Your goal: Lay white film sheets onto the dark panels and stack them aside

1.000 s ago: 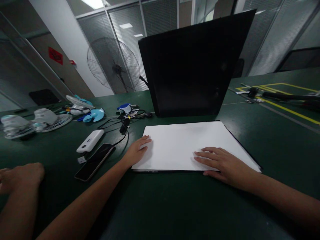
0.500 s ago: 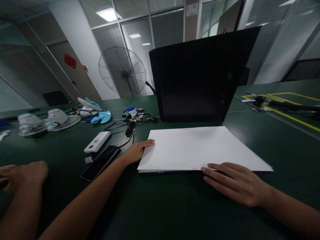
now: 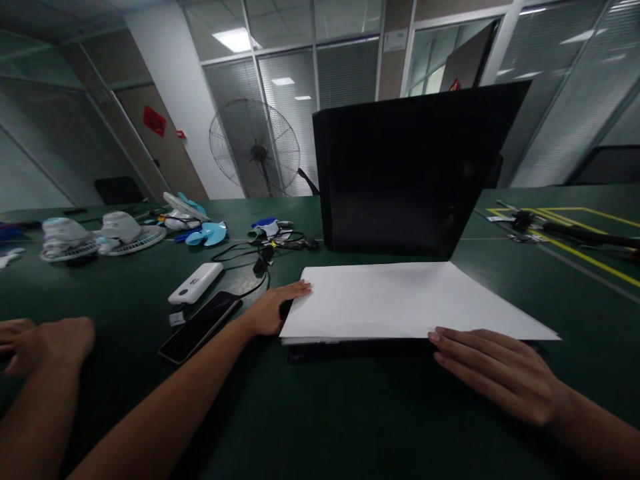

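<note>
A stack of white paper (image 3: 380, 300) lies in front of me, with a black layer (image 3: 345, 350) showing under its front edge. My left hand (image 3: 270, 310) is closed round the stack's left edge, fingertips on the top sheet; its lower fingers are hidden. At the front right edge, my right hand (image 3: 505, 370) rests its fingertips against the paper, fingers stretched out and side by side, thumb out of sight. Behind the paper stands a large black panel (image 3: 400, 180), tilted like a raised cover. Whether it joins the black layer, I cannot tell.
Left of my arm lie a dark phone (image 3: 200, 327), a white power bank (image 3: 195, 283) and tangled cables (image 3: 263, 257). Another person's hand (image 3: 50, 340) rests at far left. Fan parts (image 3: 120, 230) sit beyond on the green table (image 3: 350, 427); yellow tape (image 3: 590, 247) marks the right.
The view has tilted up slightly. My right hand has slid rightward along the paper's front edge. More of the black layer shows beneath the paper. My left hand keeps its hold.
</note>
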### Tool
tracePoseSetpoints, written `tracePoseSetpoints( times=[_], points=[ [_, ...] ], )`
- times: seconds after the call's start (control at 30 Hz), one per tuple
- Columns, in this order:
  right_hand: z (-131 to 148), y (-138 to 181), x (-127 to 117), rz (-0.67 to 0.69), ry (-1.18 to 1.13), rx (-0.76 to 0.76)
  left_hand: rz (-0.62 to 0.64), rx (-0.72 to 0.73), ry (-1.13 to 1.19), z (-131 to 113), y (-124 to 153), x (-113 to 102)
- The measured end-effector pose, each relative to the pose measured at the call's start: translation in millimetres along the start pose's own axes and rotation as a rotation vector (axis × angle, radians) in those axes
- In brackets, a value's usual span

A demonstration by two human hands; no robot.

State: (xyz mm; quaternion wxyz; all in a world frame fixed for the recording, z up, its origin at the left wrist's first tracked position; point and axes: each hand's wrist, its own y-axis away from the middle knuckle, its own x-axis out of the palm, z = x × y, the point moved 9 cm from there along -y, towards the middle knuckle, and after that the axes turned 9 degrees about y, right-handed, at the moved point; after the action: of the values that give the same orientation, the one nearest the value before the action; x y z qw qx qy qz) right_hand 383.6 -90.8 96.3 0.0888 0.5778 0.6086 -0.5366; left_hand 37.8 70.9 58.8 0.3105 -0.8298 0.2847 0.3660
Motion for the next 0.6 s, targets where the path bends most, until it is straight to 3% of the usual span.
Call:
tracePoseSetpoints(
  times=[0.13, 0.23, 0.4, 0.6],
  points=[
    [-13, 0, -7, -0.03, -0.046, 0.121, 0.031, 0.06, -0.02, -9, 0, 2],
    [-19, 1, -9, -0.054, -0.039, 0.098, -0.002, 0.029, -0.077, -2, -3, 4],
    [-28, 6, 11, -0.061, -0.002, 0.133, -0.061, -0.034, -0.081, 9, -7, 9],
    [-38, 13, 17, -0.127, 0.006, 0.258, -0.078, -0.005, -0.109, -6, -6, 17]
  ],
)
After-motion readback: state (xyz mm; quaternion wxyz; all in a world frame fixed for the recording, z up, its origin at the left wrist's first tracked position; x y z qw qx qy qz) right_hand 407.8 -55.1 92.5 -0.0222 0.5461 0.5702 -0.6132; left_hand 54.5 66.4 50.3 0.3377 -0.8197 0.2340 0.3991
